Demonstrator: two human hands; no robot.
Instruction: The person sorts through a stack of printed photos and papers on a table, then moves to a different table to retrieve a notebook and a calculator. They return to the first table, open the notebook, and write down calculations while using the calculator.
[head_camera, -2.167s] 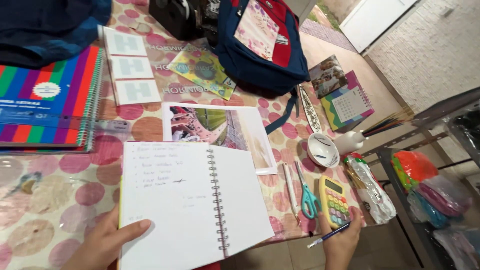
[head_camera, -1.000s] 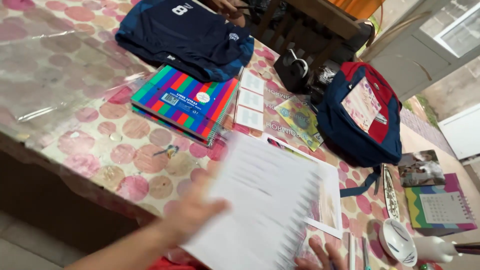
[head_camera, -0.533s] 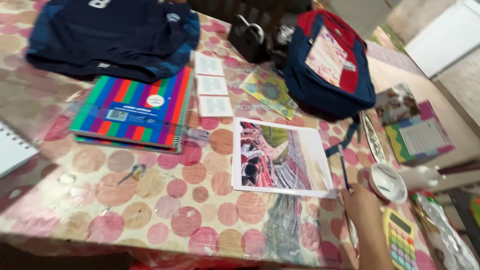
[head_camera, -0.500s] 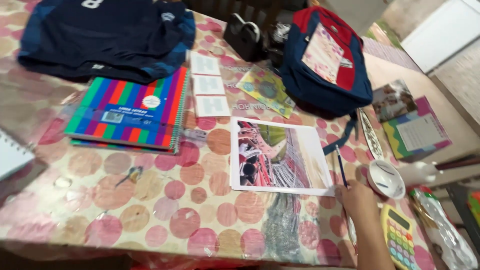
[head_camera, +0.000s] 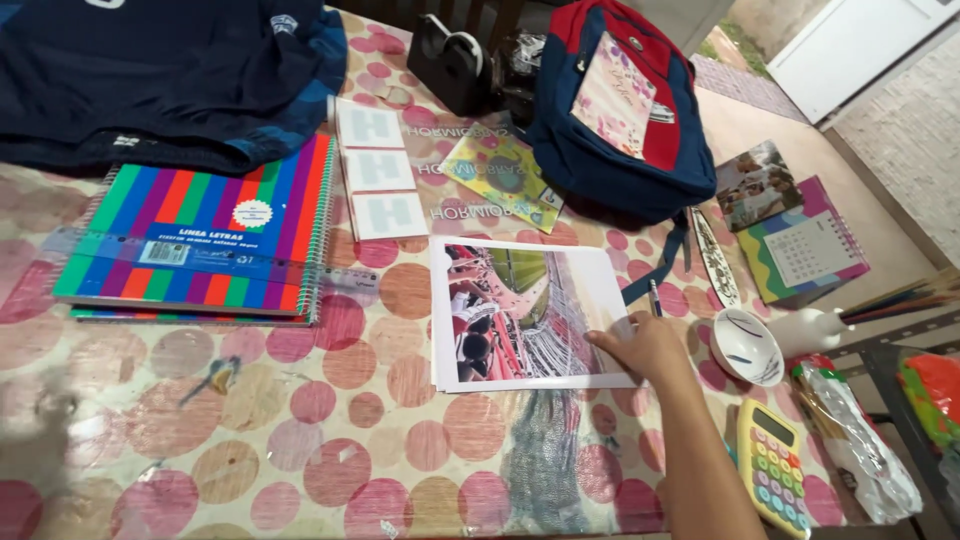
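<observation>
Presently the right hand (head_camera: 645, 345) rests flat, fingers spread and gripping nothing, on the lower right corner of the printed photo sheet (head_camera: 525, 312). Left hand out of view.

Landmark: the photo sheet, lying flat on the counter (head_camera: 330, 440), which wears a cloth of pink and tan dots under clear plastic.

- Left of the sheet: striped spiral notebook (head_camera: 200, 240), many colours, with a clear ruler lying along its lower edge.
- Above that notebook, far upper left of the sheet: dark blue folded garment (head_camera: 170, 70).
- Above-left of the sheet: three white label cards (head_camera: 378, 172) in a column.
- Directly above the sheet: small yellow-green booklet (head_camera: 503, 178); beyond it a black tape dispenser (head_camera: 450, 62).
- Above-right: blue and red backpack (head_camera: 620, 110), one strap trailing down to the sheet's right edge.
- Just right of the sheet, by the fingers: a pen (head_camera: 655, 298), partly hidden.
- Right of the sheet: small white bowl (head_camera: 746, 346); further up, a desk calendar (head_camera: 805, 250) with coloured wavy edge.
- Below-right, beside the forearm: yellow calculator (head_camera: 775, 475) with coloured keys.
</observation>
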